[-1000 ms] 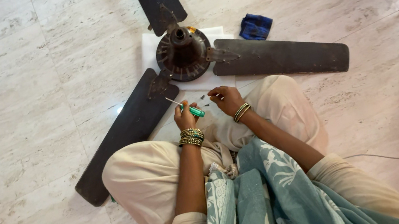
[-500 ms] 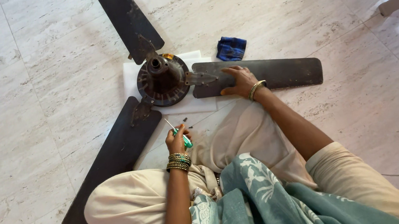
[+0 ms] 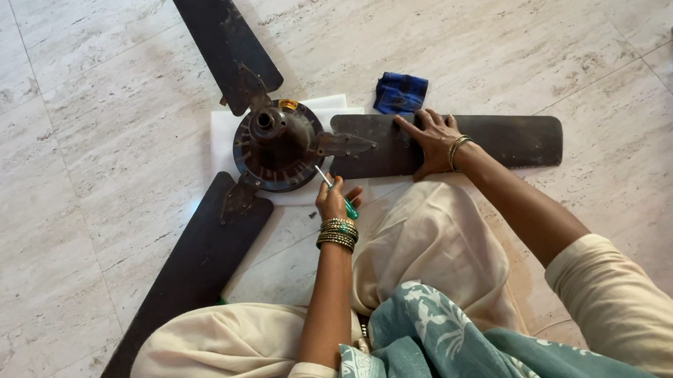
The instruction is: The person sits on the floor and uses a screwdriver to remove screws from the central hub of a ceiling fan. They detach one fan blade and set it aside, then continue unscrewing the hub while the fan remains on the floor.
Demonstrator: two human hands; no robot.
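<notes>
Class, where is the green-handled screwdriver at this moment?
In the head view, the screwdriver is in the left hand, just below the fan motor, its tip pointing toward the bracket of the blade under the right hand.

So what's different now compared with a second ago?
The right hand left the small screws near the knee and now presses flat on the right-hand fan blade. The left hand carried the green-handled screwdriver up towards the motor hub. The fan, white sheet and blue cloth kept their places.
</notes>
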